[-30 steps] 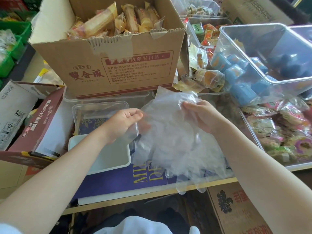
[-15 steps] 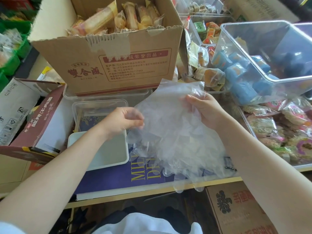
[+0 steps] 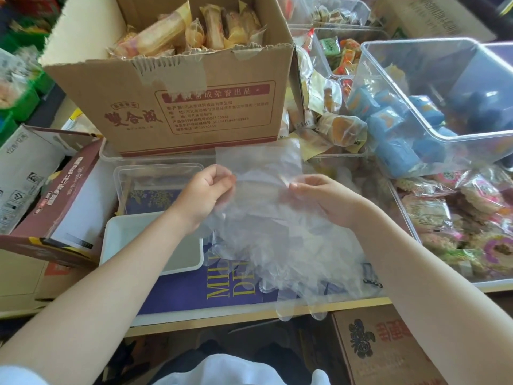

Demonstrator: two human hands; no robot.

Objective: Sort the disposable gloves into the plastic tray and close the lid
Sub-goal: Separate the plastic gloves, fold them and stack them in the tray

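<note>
Gloves first: the bundle of thin, clear disposable plastic gloves (image 3: 277,232) hangs between both hands above the purple book-like cover (image 3: 230,290), its fingertips drooping past the table's front edge. The left hand (image 3: 204,194) pinches the cuff end on one side and the right hand (image 3: 322,200) pinches it on the other, both clenched on the film, so the cuffs stand up as a flat sheet in front of the brown cardboard box of wrapped snacks (image 3: 177,107).

To do this step well, I would square the cuffs together, fold the dangling fingers up under the stack, then carry the whole wad left and down into the shallow white plastic tray (image 3: 116,240) — pressing out air so the clear plastic lid (image 3: 155,173), lying just behind the tray, can seat all round.

How many gloves are in the bundle cannot be told — the layers blur into one another. The left forearm covers the tray's near right part, and whether anything already lies in the tray is unclear. The lid's right edge is hidden behind the left hand.
</note>
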